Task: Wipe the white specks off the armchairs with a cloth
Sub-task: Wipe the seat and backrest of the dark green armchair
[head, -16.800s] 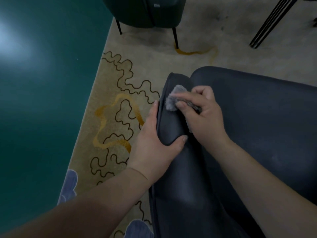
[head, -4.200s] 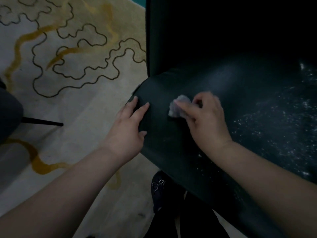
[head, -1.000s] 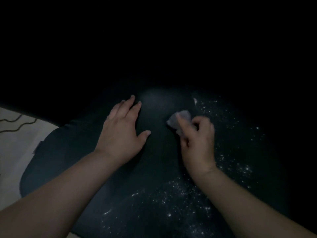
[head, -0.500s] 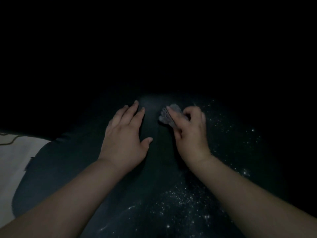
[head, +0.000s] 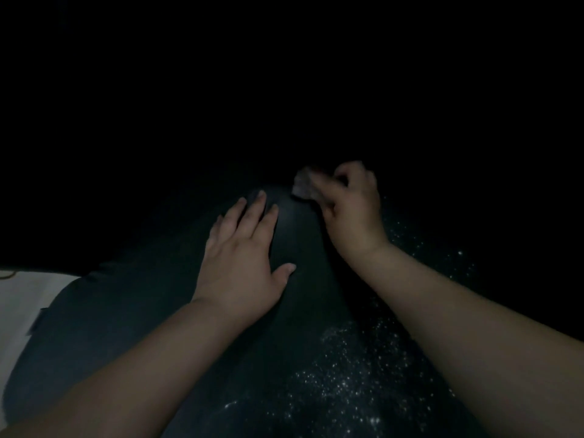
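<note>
Dark armchair seat, white specks; left hand flat, right hand clutching cloth.

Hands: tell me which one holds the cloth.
The right hand pinches the grey cloth at the far end of the armchair seat. The left hand lies flat on the seat, fingers spread, holding nothing.

Two hands: left hand, right hand. One cloth. One armchair. White specks: countless.
</note>
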Tool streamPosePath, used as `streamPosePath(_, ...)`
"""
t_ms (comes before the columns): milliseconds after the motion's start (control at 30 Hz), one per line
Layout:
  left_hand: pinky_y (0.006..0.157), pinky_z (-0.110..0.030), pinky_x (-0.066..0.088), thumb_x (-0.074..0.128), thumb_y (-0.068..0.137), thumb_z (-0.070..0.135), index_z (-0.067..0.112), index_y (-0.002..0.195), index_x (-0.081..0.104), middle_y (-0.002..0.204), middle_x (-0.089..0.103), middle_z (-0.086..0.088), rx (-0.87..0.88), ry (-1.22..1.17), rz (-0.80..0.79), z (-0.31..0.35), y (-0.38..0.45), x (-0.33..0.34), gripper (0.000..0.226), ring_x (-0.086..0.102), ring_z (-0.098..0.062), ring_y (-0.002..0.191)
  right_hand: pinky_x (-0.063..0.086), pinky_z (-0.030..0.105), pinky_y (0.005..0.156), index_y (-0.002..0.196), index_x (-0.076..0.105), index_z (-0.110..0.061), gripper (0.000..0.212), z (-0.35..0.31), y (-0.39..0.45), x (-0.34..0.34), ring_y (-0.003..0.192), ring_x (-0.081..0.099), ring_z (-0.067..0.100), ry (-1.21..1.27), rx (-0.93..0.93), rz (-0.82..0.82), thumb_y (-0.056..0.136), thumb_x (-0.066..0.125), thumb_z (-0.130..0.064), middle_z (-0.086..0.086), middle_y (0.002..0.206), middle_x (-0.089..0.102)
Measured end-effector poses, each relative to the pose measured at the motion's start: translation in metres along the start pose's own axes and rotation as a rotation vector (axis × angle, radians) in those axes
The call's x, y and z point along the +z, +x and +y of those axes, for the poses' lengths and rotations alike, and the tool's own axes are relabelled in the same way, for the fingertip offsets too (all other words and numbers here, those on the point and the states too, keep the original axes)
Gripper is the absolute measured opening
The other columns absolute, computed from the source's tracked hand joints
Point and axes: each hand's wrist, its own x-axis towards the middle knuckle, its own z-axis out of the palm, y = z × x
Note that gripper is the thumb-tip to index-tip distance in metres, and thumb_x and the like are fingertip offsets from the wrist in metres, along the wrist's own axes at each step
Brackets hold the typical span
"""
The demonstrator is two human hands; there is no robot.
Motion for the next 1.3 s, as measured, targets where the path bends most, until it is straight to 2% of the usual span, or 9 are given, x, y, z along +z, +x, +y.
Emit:
streamPosePath(133,0.119,-0.042,0.009,0.056,0.082,0.059,0.023,0.152,0.017,0.161,0.004,0.005,-0.001,0.007,0.005,0.002,0.000,-0.001,0.088,0.001,-0.019,0.146,0.035,0.002,0.070,0.094,0.054,-0.037,0.015,0.011,-0.026,-0.011,0.099,0.047,0.012,-0.047,0.327,0.233,0.090,0.062,-0.025,-0.016,0.101,0.043)
streamPosePath(300,0.119,-0.042,0.009,0.055,0.084,0.056,0.021,0.152,0.020,0.160,0.008,0.004,0.025,0.015,0.000,0.008,0.006,-0.001,0.084,0.003,-0.018,0.146,0.039,0.033,0.080,0.125,0.063,-0.024,0.059,-0.013,-0.062,-0.003,0.098,0.046,0.032,-0.020,0.111,0.074,0.074,0.066,0.005,0.016,0.108,0.051)
streamPosePath(500,0.118,-0.045,0.014,0.058,0.084,0.051,0.017,0.149,0.030,0.159,0.019,0.001,0.021,0.000,0.030,0.018,0.011,0.002,0.078,0.012,-0.021,0.145,0.039,0.014,0.079,0.104,0.057,-0.032,0.013,0.031,-0.020,-0.011,0.104,0.047,0.013,-0.064,0.375,0.280,0.092,0.059,-0.027,-0.015,0.107,0.045)
streamPosePath(600,0.118,-0.045,0.015,0.058,0.084,0.049,0.016,0.148,0.031,0.158,0.020,0.000,0.029,0.006,0.021,0.021,0.012,0.001,0.077,0.013,-0.021,0.144,0.040,0.023,0.075,0.087,0.053,-0.045,0.013,0.009,-0.066,-0.008,0.097,0.048,0.011,-0.110,0.467,0.275,0.087,0.064,-0.039,-0.025,0.093,0.040)
streamPosePath(700,0.118,-0.046,0.015,0.057,0.085,0.048,0.017,0.149,0.030,0.158,0.021,0.001,0.033,0.010,0.019,0.023,0.014,0.002,0.076,0.013,-0.021,0.144,0.041,0.030,0.080,0.119,0.060,-0.038,0.051,-0.003,-0.085,0.003,0.098,0.046,0.025,-0.060,0.170,0.186,0.080,0.065,-0.006,-0.001,0.108,0.047)
streamPosePath(800,0.117,-0.047,0.016,0.057,0.085,0.046,0.016,0.148,0.032,0.157,0.023,-0.001,0.038,0.017,0.022,0.026,0.016,0.004,0.074,0.016,-0.023,0.144,0.036,0.035,0.090,0.124,0.060,-0.029,0.040,0.032,-0.038,-0.015,0.109,0.044,0.032,-0.021,0.292,0.134,0.087,0.058,-0.015,0.016,0.118,0.050)
streamPosePath(933,0.116,-0.048,0.018,0.060,0.084,0.044,0.014,0.147,0.035,0.157,0.025,-0.002,0.045,0.021,0.021,0.027,0.017,0.004,0.074,0.018,-0.024,0.143,0.043,0.012,0.083,0.099,0.056,-0.040,0.012,0.053,-0.045,-0.029,0.099,0.047,-0.009,0.001,0.519,0.416,0.092,0.060,-0.031,-0.007,0.109,0.048)
streamPosePath(1033,0.116,-0.047,0.019,0.062,0.083,0.042,0.013,0.146,0.036,0.157,0.026,-0.003,0.056,0.016,0.018,0.032,0.019,0.002,0.074,0.019,-0.025,0.143,0.034,-0.002,0.077,0.097,0.055,-0.040,0.017,0.025,-0.091,-0.018,0.088,0.040,-0.006,0.012,0.503,0.357,0.087,0.065,-0.030,-0.012,0.099,0.039)
streamPosePath(1300,0.117,-0.046,0.017,0.060,0.084,0.043,0.015,0.148,0.033,0.157,0.023,-0.001,0.081,0.025,0.001,0.037,0.022,0.005,0.074,0.017,-0.023,0.143,0.041,0.033,0.090,0.118,0.064,-0.017,0.031,0.067,-0.071,-0.043,0.102,0.047,0.010,0.054,0.623,0.365,0.088,0.064,-0.022,0.011,0.109,0.049)
